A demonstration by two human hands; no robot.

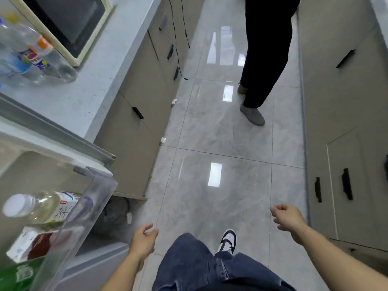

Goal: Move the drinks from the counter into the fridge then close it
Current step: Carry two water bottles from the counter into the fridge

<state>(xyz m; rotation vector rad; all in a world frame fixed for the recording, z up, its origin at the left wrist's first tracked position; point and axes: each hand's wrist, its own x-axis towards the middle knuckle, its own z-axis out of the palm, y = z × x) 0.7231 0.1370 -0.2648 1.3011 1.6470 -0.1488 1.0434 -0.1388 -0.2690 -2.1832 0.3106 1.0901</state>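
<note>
Several clear plastic drink bottles (31, 55) lie and stand on the grey counter (88, 85) at the upper left, one with an orange cap. The open fridge door (63, 148) juts out at the left; its clear door shelf (84, 208) holds a white-capped bottle (35, 206), a red and white carton (31, 244) and a green bottle (16, 276). My left hand (143, 241) hangs low beside the fridge door, fingers relaxed, holding nothing. My right hand (286, 217) hangs over the floor at the right, fingers loosely curled, also holding nothing.
A cream-framed microwave (69, 22) sits on the counter behind the bottles. Beige cabinets (138, 85) line both sides of a glossy tiled aisle (220, 143). Another person in black trousers (266, 49) stands ahead. A black cable (178, 49) dangles from the counter.
</note>
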